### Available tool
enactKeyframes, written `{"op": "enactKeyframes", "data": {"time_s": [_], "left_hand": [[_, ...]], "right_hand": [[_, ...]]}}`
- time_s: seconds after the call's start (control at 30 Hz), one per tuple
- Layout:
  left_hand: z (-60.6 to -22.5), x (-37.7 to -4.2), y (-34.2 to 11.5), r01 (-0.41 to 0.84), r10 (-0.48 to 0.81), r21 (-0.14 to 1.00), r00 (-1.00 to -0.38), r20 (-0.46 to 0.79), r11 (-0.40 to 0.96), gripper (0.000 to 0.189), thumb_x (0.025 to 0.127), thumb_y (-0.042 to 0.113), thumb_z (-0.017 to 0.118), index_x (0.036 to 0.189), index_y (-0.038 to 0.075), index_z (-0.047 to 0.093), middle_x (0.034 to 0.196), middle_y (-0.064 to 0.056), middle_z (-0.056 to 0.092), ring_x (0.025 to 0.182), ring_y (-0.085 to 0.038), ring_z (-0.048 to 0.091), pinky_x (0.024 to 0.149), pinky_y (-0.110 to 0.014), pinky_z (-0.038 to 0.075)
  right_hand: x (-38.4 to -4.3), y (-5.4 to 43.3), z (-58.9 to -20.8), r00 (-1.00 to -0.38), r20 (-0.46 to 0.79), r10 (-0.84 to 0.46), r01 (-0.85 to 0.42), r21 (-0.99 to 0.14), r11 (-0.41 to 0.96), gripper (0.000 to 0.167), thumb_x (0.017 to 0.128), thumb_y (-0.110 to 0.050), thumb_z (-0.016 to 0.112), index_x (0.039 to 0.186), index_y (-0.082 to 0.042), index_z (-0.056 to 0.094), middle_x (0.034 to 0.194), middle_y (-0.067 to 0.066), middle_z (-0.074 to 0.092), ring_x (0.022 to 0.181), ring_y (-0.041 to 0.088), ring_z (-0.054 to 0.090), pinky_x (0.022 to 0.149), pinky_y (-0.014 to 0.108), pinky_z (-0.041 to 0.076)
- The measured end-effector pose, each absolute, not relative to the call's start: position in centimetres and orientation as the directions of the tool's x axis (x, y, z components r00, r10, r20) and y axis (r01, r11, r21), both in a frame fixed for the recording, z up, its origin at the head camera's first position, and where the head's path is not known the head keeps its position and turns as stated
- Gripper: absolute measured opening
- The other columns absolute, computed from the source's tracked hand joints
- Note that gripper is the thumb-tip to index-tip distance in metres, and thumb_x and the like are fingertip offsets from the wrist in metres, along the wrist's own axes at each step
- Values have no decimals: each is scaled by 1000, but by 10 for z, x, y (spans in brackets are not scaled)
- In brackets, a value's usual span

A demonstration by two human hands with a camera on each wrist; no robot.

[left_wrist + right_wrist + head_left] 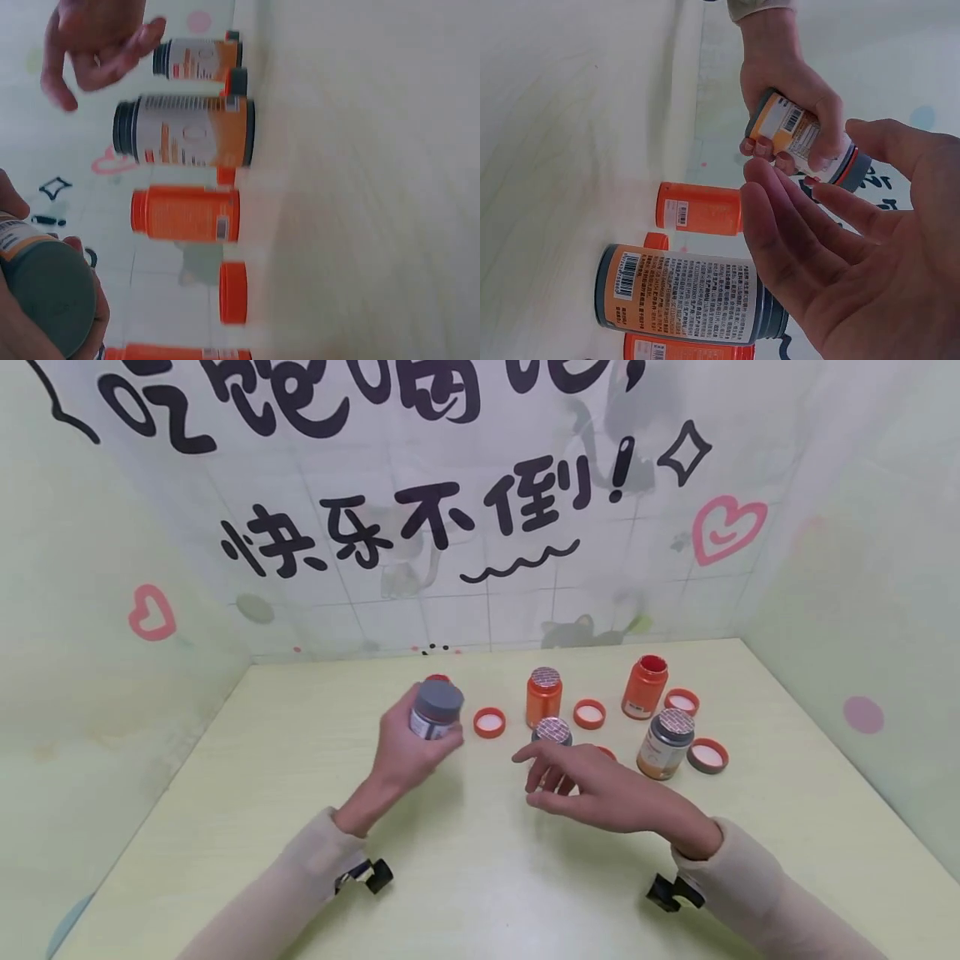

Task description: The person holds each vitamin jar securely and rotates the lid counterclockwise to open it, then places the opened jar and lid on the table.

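Observation:
My left hand point(401, 747) grips a bottle point(795, 131) with a white and orange label and a grey cap point(439, 700) on its top. The bottle is held above the table, and fingers wrap its side in the right wrist view. My right hand point(607, 789) hovers over the table with loosely bent fingers and holds nothing. Just behind its fingers stands a grey bottle point(682, 292) with a foil-sealed mouth point(552, 729). Partly hidden behind the held bottle is an orange bottle point(697, 208).
Farther back stand a foil-sealed orange bottle point(543, 700) and an open-mouthed orange bottle point(643, 692). At right is another foil-sealed grey bottle point(663, 750), a grey cap point(707, 755) beside it. Orange caps point(490, 722) lie white inside up. Printed cloth walls point(420, 618) enclose the table.

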State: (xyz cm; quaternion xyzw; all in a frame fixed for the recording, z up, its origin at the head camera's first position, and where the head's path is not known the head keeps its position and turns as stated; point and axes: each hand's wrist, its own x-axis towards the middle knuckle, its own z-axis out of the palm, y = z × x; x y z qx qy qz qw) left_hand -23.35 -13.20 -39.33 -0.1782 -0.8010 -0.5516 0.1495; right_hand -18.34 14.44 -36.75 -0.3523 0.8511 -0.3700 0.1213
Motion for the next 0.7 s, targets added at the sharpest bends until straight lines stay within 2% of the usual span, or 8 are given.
{"op": "enactKeyframes", "data": {"time_s": [0.2, 0.33, 0.5, 0.7], "left_hand": [[-394, -205, -95, 498, 278, 808, -862, 423, 314, 47, 75, 10, 76, 119, 17, 60, 106, -2, 69, 91, -20, 64, 80, -37, 56], [-395, -193, -80, 516, 380, 773, -843, 382, 369, 45, 75, 18, 79, 115, 20, 60, 100, 5, 69, 86, -12, 64, 75, -30, 57], [-393, -182, -66, 524, 481, 724, -825, 298, 449, 38, 75, 26, 78, 107, 21, 58, 84, 10, 67, 70, -3, 62, 60, -23, 54], [-389, -171, -54, 536, 513, 648, -821, 251, 541, 42, 73, 29, 76, 111, 23, 58, 74, 13, 64, 59, 2, 57, 52, -20, 49]], "right_hand": [[-179, 142, -366, -781, 124, -612, -482, -744, 463, 48, 93, -44, 66, 130, -25, 41, 97, -12, 68, 82, 6, 67, 73, 30, 58], [-175, 140, -363, -805, 191, -562, -502, -725, 472, 52, 93, -45, 65, 133, -25, 37, 89, -11, 66, 75, 8, 64, 68, 28, 56], [-170, 138, -361, -816, 284, -503, -557, -616, 556, 49, 92, -47, 66, 127, -25, 42, 80, -14, 62, 64, 4, 57, 60, 22, 51], [-166, 135, -361, -803, 371, -466, -587, -360, 726, 37, 90, -54, 63, 111, -25, 52, 65, -16, 49, 53, 2, 43, 47, 21, 36]]}}
